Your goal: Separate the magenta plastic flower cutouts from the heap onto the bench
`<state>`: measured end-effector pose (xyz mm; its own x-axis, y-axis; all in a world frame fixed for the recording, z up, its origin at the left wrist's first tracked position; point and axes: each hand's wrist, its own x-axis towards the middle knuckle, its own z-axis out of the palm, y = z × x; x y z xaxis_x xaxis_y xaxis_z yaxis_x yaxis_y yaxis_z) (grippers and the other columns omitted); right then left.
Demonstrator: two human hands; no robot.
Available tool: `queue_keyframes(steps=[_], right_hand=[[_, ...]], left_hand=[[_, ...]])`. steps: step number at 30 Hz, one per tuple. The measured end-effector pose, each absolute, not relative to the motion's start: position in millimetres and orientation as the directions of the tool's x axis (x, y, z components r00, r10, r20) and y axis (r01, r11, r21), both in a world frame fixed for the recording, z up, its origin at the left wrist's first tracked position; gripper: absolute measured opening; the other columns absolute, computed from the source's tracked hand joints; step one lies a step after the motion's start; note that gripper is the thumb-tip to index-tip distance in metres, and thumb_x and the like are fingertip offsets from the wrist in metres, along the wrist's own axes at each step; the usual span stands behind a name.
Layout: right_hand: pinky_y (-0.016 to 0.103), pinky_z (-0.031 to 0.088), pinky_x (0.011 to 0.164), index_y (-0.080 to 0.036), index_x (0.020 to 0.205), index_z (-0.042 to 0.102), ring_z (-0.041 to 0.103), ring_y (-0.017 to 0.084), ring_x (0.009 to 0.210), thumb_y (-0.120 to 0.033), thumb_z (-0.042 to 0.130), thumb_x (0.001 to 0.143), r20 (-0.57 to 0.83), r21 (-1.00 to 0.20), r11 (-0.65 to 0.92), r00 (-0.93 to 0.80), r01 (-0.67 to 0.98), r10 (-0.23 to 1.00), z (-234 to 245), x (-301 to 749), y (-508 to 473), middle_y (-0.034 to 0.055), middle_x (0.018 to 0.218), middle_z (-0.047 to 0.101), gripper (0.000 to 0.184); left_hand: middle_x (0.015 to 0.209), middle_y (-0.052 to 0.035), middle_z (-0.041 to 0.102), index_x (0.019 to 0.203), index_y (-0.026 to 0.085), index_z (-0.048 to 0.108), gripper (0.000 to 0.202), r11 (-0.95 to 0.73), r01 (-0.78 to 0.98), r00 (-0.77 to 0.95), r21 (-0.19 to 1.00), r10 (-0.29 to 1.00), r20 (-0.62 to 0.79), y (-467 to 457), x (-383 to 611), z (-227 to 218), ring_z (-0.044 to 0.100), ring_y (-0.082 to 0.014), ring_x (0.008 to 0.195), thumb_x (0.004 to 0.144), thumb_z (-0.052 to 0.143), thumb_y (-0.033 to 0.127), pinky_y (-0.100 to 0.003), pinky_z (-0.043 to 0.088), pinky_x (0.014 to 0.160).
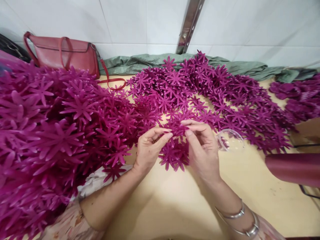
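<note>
Magenta, thin, star-shaped petal cut-outs of fabric or soft plastic are heaped high at the left (50, 133), and a flatter spread of the same pieces (200, 90) is seen arching across the pale yellow tabletop (175, 200) toward the right.

Left hand (148, 148): fingers are drawn together in a pinch, thumb against forefinger, closed on the edge of a small cluster of magenta petal pieces (175, 155) held just above the tabletop at centre.

Right hand (202, 148): likewise closed in a fingertip pinch on the top of the same cluster, with the two hands nearly touching over it. Silver bangles (240, 220) are worn at this wrist.

Handling, as judged: the pieces appear very light, limp and flexible, easily bent or creased at the narrow petals, and prone to clinging in stacks; hold is best taken at the centre hub, with fingertips only.

Also present: a red leather handbag (65, 53) against the white tiled wall at upper left; a grey-green cloth (140, 63) along the table's back edge; a clear plastic ring or cup (231, 138) just beside the right hand; a dark red tube-like object (295, 168) at the right edge.
</note>
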<state>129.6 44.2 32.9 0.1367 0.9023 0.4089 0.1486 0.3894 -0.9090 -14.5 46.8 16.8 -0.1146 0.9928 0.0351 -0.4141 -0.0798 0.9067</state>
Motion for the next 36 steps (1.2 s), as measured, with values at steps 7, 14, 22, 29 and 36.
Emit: queue_keyframes(steps=[7, 14, 22, 29, 36], right_hand=[[0.032, 0.057, 0.079, -0.024, 0.103, 0.064, 0.067, 0.018, 0.086, -0.030, 0.064, 0.101, 0.423, -0.892, 0.367, 0.203, 0.263, 0.883, 34.3, 128.8, 36.9, 0.0029, 0.095, 0.069, 0.006], [0.045, 0.054, 0.097, -0.025, 0.109, 0.068, 0.067, 0.024, 0.106, -0.018, 0.059, 0.099, 0.515, -0.770, 0.470, -0.016, 0.432, 0.857, 33.8, 135.0, 38.5, 0.0070, 0.110, 0.071, 0.015], [0.061, 0.045, 0.109, -0.031, 0.116, 0.069, 0.060, 0.030, 0.126, -0.005, 0.054, 0.092, 0.690, -0.465, 0.599, -0.156, 0.652, 0.707, 34.2, 134.3, 36.9, 0.0088, 0.134, 0.068, 0.038], [0.056, 0.047, 0.107, -0.029, 0.113, 0.069, 0.064, 0.030, 0.121, -0.021, 0.073, 0.094, 0.685, -0.504, 0.586, -0.119, 0.635, 0.719, 36.9, 133.3, 36.4, 0.0095, 0.127, 0.070, 0.021], [0.044, 0.052, 0.104, -0.025, 0.102, 0.068, 0.067, 0.023, 0.114, -0.021, 0.065, 0.100, 0.478, -0.846, 0.441, 0.061, 0.299, 0.876, 35.3, 132.7, 37.3, 0.0064, 0.116, 0.072, 0.006]], left_hand=[[0.077, 0.0036, 0.073, 0.091, 0.019, 0.075, 0.022, -0.181, -0.369, -0.323, 0.912, 0.945, 0.057, 48.8, -18.0, 13.6, 0.066, -0.0056, 0.069, 0.080, 0.089, 0.033, -0.015, 0.054, 0.068], [0.085, 0.0027, 0.075, 0.102, 0.021, 0.070, 0.035, -0.203, -0.389, -0.387, 0.899, 0.921, 0.040, 52.9, -19.0, 12.2, 0.071, -0.0090, 0.077, 0.081, 0.087, 0.043, -0.021, 0.060, 0.076], [0.087, 0.0013, 0.079, 0.104, 0.021, 0.070, 0.036, -0.151, -0.428, -0.260, 0.891, 0.965, 0.038, 51.3, -17.9, 11.3, 0.075, -0.0115, 0.078, 0.078, 0.090, 0.037, -0.026, 0.062, 0.083], [0.075, 0.0028, 0.077, 0.085, 0.018, 0.073, 0.031, -0.065, -0.455, -0.116, 0.888, 0.993, 0.013, 47.0, -14.8, 18.4, 0.073, -0.0099, 0.068, 0.068, 0.096, 0.030, -0.021, 0.061, 0.072], [0.072, 0.0032, 0.076, 0.087, 0.018, 0.073, 0.032, -0.001, -0.461, -0.017, 0.888, 1.000, -0.008, 45.7, -13.6, 18.3, 0.070, -0.0093, 0.064, 0.069, 0.096, 0.032, -0.021, 0.060, 0.068]])
